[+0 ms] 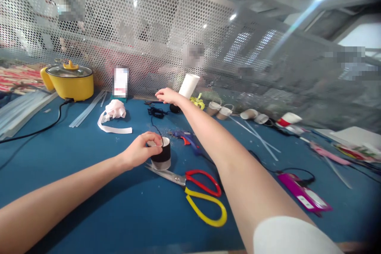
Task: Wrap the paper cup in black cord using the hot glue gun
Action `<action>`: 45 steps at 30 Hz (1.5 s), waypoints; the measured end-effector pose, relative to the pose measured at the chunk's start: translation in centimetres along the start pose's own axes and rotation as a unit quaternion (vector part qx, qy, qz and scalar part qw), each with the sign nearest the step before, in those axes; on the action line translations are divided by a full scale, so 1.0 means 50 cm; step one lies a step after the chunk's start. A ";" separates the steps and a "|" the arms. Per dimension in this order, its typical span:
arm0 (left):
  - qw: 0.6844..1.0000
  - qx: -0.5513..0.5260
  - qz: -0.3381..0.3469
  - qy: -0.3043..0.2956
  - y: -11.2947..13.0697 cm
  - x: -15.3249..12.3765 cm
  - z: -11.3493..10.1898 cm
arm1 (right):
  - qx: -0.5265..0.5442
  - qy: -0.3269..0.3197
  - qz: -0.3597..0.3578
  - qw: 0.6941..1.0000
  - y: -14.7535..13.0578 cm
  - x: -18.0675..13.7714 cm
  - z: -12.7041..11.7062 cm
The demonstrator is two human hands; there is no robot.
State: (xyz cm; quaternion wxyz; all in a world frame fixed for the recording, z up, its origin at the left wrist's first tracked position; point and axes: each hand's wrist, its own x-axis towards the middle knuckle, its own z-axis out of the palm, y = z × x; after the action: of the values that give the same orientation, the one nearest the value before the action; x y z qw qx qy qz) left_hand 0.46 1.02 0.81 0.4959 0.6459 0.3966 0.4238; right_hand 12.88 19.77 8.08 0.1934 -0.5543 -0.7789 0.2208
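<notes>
My left hand [139,150] is wrapped round a small paper cup [162,155] with a black band, which stands upright on the blue table [89,190]. A thin black thread runs up from the cup's rim. My right hand [167,95] is stretched far forward over the table, fingers loosely extended, hovering above a bundle of black cord [156,111] near the mesh wall. It holds nothing that I can see. Scissors [196,188] with red and yellow handles lie just right of the cup, under my right forearm.
A yellow electric pot [69,80] and its black cable sit at the back left. A white ribbon bundle [114,112], clear glue sticks [88,109], a blue glue gun [186,137], a white roll [189,86], several tipped paper cups [223,111] and a magenta packet [303,192] lie around.
</notes>
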 end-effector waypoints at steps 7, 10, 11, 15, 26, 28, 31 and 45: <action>0.994 -0.095 -0.054 0.020 -0.016 0.002 0.002 | -0.164 0.020 0.044 0.985 0.063 -0.150 -0.023; 0.992 -0.106 -0.061 0.027 -0.022 0.003 0.004 | -0.230 0.009 0.086 0.969 0.103 -0.243 -0.019; 0.992 -0.107 -0.060 0.029 -0.024 0.003 0.005 | -0.245 0.005 0.103 0.964 0.116 -0.269 -0.014; 0.992 -0.109 -0.048 0.027 -0.026 -0.001 0.009 | -0.266 -0.004 0.150 0.952 0.152 -0.325 0.019; 0.998 0.003 -0.062 -0.010 -0.003 -0.002 -0.011 | -0.151 0.067 0.185 0.969 0.189 -0.346 0.033; 0.998 0.003 -0.060 -0.016 -0.003 -0.001 -0.012 | -0.109 0.098 0.184 0.972 0.181 -0.352 0.025; 0.999 -0.001 -0.045 -0.027 -0.008 0.001 -0.014 | -0.026 0.123 0.160 0.979 0.152 -0.376 0.005; 0.998 -0.036 -0.044 0.009 -0.019 0.007 -0.014 | 0.110 0.066 0.007 0.992 0.041 -0.514 0.042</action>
State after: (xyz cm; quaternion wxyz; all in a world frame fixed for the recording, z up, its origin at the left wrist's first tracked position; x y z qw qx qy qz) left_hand -0.17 1.75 0.02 0.5334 0.6058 0.4139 0.4209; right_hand 21.33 -4.29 3.74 0.3023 -0.5485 -0.7314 0.2699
